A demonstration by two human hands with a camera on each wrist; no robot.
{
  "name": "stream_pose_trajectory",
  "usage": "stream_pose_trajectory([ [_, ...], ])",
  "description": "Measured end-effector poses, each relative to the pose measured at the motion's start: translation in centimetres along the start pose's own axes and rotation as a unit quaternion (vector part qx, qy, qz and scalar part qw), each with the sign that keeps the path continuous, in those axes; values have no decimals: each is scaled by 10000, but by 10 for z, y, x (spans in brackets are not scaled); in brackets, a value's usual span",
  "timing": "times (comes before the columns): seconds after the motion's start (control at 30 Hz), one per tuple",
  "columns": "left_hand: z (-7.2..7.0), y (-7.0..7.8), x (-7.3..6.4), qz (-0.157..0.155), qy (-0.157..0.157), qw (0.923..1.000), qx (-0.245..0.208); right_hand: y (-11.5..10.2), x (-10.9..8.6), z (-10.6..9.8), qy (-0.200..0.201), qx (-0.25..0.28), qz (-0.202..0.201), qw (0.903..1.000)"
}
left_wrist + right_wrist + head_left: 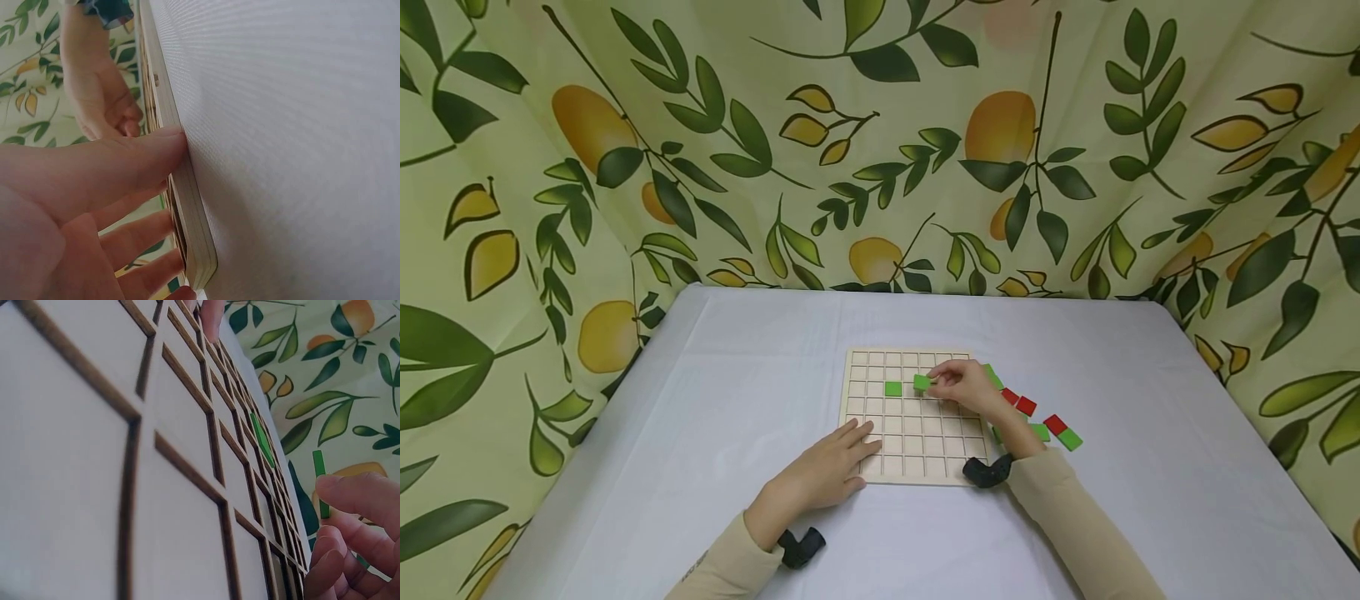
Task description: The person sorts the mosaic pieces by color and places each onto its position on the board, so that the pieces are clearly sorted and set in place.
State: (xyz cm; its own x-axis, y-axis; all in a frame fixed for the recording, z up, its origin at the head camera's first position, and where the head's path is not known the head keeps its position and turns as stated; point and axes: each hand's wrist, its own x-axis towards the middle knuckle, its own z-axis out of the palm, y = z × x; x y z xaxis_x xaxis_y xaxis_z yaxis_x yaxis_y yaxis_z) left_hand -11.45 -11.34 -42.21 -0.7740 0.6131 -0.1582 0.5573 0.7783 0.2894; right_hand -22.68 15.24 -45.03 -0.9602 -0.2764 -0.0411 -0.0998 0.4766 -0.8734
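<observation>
A pale wooden grid board point(925, 450) lies flat on the white tabletop, and one green tile point(892, 389) sits in a cell of its upper part. My right hand point(964, 387) pinches another green square tile point(922, 382) between thumb and fingertips, just right of the placed one. Seen edge-on in the right wrist view, the held tile point(320, 484) is raised over the board. My left hand point(827, 467) rests on the board's near left corner with fingers extended; its thumb point(147, 153) touches the front edge.
To the right of the board lie several loose tiles, among them a red tile point(1055, 424) and a green tile point(1071, 439); my right forearm partly covers this group. A leaf-and-fruit patterned curtain point(880, 167) surrounds the table's point(760, 358) back and sides.
</observation>
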Motion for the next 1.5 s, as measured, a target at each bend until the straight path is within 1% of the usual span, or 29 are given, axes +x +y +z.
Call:
stream_pose_trajectory([
  [0.23, 0, -1, -1, 33, 42, 10000, -6, -1, 3, 5, -56, -146, -205, 9997],
  [0.47, 1, -1, -1, 60, 84, 9999, -43, -2, 7, 8, -7, -136, -170, 9998],
  [0.73, 2, -2, -1, 39, 128, 9999, -68, -5, 12, 13, 29, -628, -157, 9979],
  [0.87, 2, -2, -1, 70, 140, 9999, -49, -7, 12, 14, 42, -739, -66, 9972],
  [1.07, 1, -1, -1, 80, 166, 9998, -41, -8, 12, 15, 38, -825, -81, 9966],
  [1.3, 0, -1, -1, 83, 139, 9999, -18, -9, 13, 16, 54, -877, 163, 9960],
  [1.5, -1, 0, -1, 84, 133, 9999, -57, -10, 12, 17, 83, -896, 236, 9957],
])
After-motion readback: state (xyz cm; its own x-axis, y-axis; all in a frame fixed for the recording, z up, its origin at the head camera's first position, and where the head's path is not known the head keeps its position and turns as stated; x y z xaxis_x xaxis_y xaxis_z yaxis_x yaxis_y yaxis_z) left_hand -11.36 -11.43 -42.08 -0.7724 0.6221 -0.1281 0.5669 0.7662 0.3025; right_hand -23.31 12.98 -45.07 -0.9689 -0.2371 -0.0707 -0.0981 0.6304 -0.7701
